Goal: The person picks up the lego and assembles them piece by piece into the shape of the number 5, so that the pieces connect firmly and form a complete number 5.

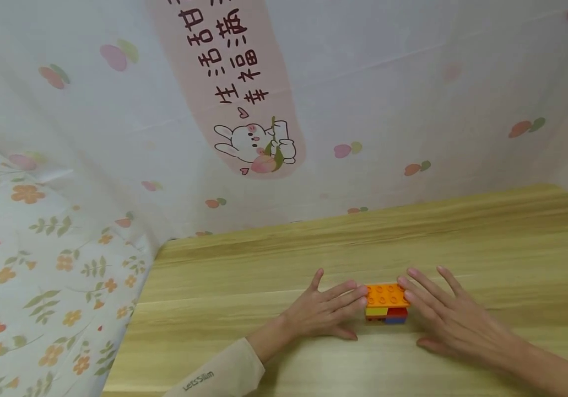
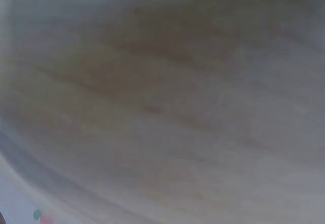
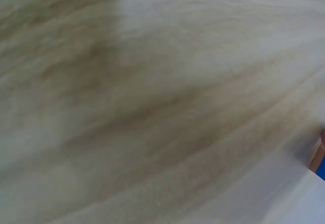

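Observation:
A small stack of toy building bricks (image 1: 387, 315) stands on the wooden table in the head view. Its top is an orange studded plate (image 1: 387, 295); below it are yellow, red and blue bricks. My left hand (image 1: 325, 310) is at the stack's left, its extended fingertips at the orange plate's left end and the thumb held apart. On the other side my right hand (image 1: 454, 317) has straight fingers spread, the fingertips over the plate's right end. A blue and orange corner of the stack (image 3: 320, 165) shows at the right wrist view's edge.
The wood-grain table (image 1: 224, 286) extends around both hands, its back edge meeting a pale printed curtain (image 1: 363, 82). At the left hangs a floral cloth (image 1: 55, 286). The left wrist view holds mostly blurred tabletop (image 2: 162, 107).

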{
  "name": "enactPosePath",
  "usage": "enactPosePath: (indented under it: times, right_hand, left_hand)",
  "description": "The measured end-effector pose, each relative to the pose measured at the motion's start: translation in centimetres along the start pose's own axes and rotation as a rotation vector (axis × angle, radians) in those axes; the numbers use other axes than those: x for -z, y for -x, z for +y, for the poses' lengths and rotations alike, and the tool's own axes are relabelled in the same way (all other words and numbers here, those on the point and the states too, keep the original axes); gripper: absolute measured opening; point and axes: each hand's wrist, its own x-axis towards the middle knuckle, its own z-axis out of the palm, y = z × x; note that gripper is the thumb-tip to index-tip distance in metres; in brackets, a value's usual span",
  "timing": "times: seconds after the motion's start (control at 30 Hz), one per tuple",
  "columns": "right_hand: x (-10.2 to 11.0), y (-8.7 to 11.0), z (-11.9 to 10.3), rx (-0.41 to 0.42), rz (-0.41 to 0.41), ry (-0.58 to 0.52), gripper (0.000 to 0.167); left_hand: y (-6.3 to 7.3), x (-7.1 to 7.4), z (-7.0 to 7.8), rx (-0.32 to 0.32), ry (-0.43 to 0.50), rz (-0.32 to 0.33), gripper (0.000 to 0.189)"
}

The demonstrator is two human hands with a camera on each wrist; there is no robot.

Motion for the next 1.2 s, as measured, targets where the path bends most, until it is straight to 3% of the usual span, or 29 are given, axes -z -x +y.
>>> enactPosePath:
  times: [0.17,0.33,0.53,0.67,0.93,1.2]
  right_hand:
    - [-0.9,0.0,0.4,-0.057,-0.017,-0.033,0.08]
    - [-1.3,-0.5,1.1,-0.105,-0.048,-0.076,0.09]
    - [-1.5,-1.1,1.7,-0.215,-0.162,-0.069,0.108]
    - [-1.7,-1.3,2.0,-0.272,-0.197,-0.111,0.117]
    - [-2.3,-1.1,2.1,-0.332,-0.227,-0.21,0.13]
    - [-2.9,-0.7,2.0,-0.372,-0.297,-0.312,0.13]
  left_hand:
    - [-0.3,-0.4,0.2,0.057,0.089,-0.037,0.103]
    - [-0.7,-0.7,0.2,0.156,0.155,-0.098,0.113]
    - [-1.5,-1.0,0.2,0.297,0.183,-0.272,0.128]
    - [-1.9,-1.0,0.1,0.37,0.219,-0.377,0.131]
    - [-1.9,-1.1,0.2,0.447,0.415,-0.418,0.136]
    - [-1.5,-1.3,0.5,0.505,0.593,-0.428,0.134]
